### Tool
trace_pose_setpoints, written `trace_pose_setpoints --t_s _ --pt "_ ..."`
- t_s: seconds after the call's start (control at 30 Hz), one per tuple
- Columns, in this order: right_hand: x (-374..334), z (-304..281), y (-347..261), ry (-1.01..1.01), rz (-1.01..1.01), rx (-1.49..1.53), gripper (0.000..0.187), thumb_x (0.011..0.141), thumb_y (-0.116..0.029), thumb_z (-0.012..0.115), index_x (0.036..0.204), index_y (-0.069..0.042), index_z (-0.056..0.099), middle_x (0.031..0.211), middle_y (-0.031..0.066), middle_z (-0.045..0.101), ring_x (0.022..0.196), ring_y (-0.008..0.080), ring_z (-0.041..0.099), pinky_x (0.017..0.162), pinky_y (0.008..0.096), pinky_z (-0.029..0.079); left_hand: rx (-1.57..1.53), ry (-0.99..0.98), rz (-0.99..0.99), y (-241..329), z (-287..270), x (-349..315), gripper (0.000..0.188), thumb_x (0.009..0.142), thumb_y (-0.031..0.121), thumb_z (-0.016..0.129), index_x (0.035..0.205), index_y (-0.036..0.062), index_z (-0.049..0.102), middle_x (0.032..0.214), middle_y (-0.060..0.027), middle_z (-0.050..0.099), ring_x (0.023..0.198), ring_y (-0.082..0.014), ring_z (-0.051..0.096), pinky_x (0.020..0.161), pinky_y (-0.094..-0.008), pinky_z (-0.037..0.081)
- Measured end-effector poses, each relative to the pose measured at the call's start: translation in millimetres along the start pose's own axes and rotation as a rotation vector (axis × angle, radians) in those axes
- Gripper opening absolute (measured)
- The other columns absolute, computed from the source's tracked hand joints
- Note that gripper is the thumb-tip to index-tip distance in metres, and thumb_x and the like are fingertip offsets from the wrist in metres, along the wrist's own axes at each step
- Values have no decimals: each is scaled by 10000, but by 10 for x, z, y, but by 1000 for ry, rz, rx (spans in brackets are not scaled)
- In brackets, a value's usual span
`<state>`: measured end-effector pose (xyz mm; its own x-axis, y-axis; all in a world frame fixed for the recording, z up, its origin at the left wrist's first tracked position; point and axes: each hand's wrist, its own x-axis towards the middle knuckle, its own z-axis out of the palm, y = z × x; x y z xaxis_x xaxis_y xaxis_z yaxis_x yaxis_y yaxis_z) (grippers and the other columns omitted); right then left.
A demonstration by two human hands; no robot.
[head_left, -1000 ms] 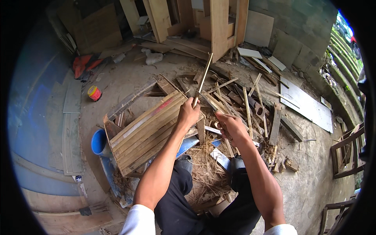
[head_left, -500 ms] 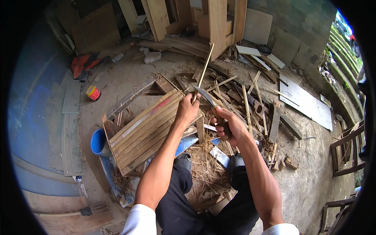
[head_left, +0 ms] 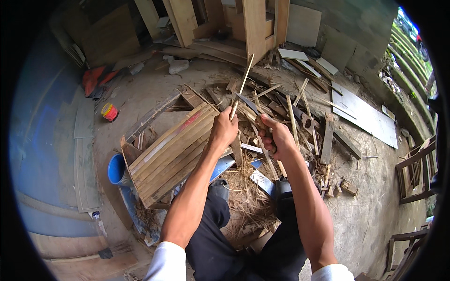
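Observation:
Out in front of me, my left hand (head_left: pixel 225 127) is closed round the lower part of a thin pale strip (head_left: pixel 243 85), bamboo or wood, which points up and away. Fingers wrapped on its handle, my right hand (head_left: pixel 276 136) grips a knife (head_left: pixel 248 103) with a dark blade. The blade slants up to the left, and its tip lies close to the strip just above my left hand. Whether the edge touches the strip I cannot tell. Below both hands, shavings (head_left: pixel 248 201) cover the floor between my feet.
At my left stands a slatted wooden crate (head_left: pixel 173 145), with a blue bucket (head_left: pixel 117 169) beside it. Scrap wood (head_left: pixel 307 122) is heaped at the right, near a white board (head_left: pixel 365 114). A red and yellow tin (head_left: pixel 109 112) sits farther left. Wooden frames (head_left: pixel 415 171) stand at the right edge.
The knife blade and my right hand have shifted slightly up, staying near the strip. The strip leans at a slightly different angle. My view has moved a little.

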<state>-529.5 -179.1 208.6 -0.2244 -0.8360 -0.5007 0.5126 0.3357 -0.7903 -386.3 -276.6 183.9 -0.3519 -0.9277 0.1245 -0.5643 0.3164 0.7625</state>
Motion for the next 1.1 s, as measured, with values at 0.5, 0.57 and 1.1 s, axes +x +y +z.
trace_pose_setpoints --t_s 0.5,0.57,1.1 --pt "-143 -61 -151 20 -147 -81 294 919 -331 621 1072 -80 640 664 12 511 459 65 380 377 225 257 109 27 -49 206 -117 -373 225 932 152 507 1108 29 575 928 -263 652 908 -417 639 756 -449 498" --pt "-151 -47 -127 6 -174 -109 312 914 -338 631 1089 -81 646 655 10 510 451 66 372 378 226 260 125 39 -97 259 -158 -460 229 925 141 512 1114 27 572 934 -266 652 905 -418 639 758 -452 498" --pt "842 -1766 -293 266 -413 385 295 897 -403 652 816 -142 540 645 -8 498 471 66 433 403 187 386 -98 -285 -171 148 -169 -975 491 946 540 493 948 55 566 684 -80 573 620 -215 577 597 -370 455"
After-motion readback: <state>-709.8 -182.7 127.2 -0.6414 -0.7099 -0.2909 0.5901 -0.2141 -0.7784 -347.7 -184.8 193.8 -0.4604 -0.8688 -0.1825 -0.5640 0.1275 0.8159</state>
